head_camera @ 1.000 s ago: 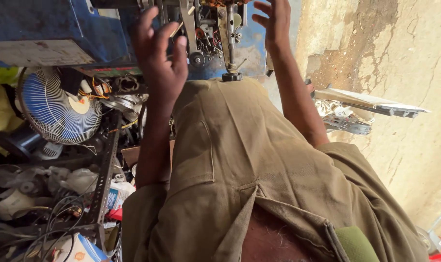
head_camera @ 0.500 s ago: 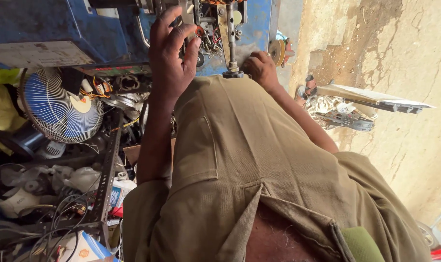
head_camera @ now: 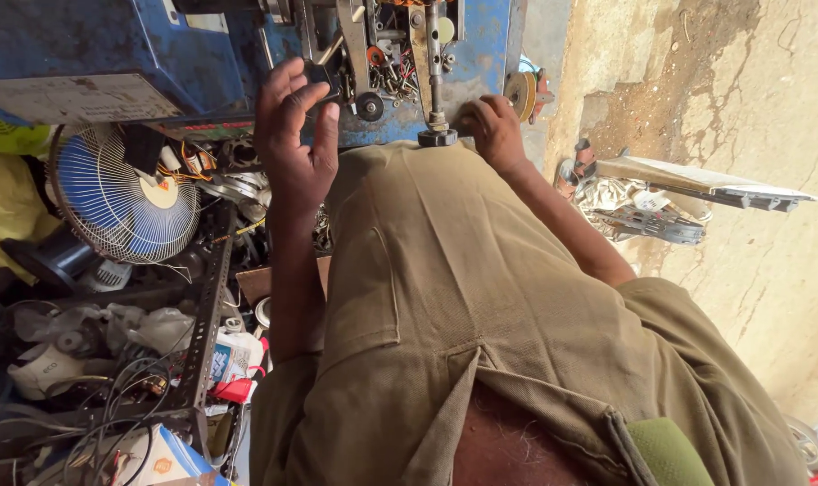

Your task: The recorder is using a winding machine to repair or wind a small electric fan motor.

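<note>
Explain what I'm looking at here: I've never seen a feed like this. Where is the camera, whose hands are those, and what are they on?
The single view comes from a camera worn on the person's head, looking down their own body, so the olive shirt fills the middle. Both bare hands reach forward into a blue machine with exposed parts. The left hand is raised with fingers bent around a small dark part, though what it grips is too small to tell. The right hand rests beside a vertical metal shaft and its dark round base. On the left side stand a blue-bladed fan in a wire cage and a clutter of wires and small containers. On the right, a rough wall with scrap metal against it.
</note>
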